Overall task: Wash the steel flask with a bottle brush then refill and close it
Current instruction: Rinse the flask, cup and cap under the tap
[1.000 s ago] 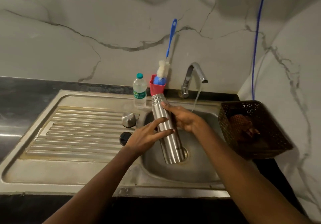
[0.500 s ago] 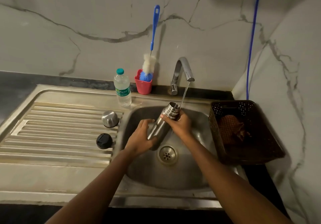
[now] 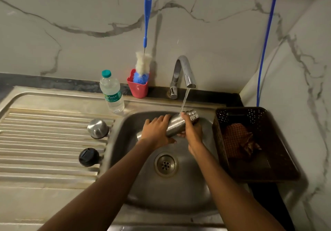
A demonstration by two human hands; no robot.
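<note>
The steel flask (image 3: 176, 125) lies tilted over the sink basin (image 3: 143, 186), its open threaded mouth up and to the right. Water from the tap (image 3: 184, 73) falls onto its neck. My left hand (image 3: 156, 132) wraps the flask's lower body. My right hand (image 3: 192, 132) grips it just below the mouth. The bottle brush (image 3: 146, 33), blue-handled with white and blue bristles, stands in a red cup (image 3: 138, 87) by the wall. The steel cap (image 3: 98, 128) and the black inner lid (image 3: 89, 157) rest on the ribbed drainboard (image 3: 44, 141).
A clear plastic water bottle (image 3: 112, 92) with a green cap stands behind the drainboard. A dark perforated basket (image 3: 268, 168) holding a checked cloth sits right of the basin. A blue cord (image 3: 266, 39) hangs down the right wall. The drain (image 3: 165, 164) is uncovered.
The flask has gone from upright in front of the basin to tilted under the running tap, mouth swung to the right. Both hands moved with it, holding on.
</note>
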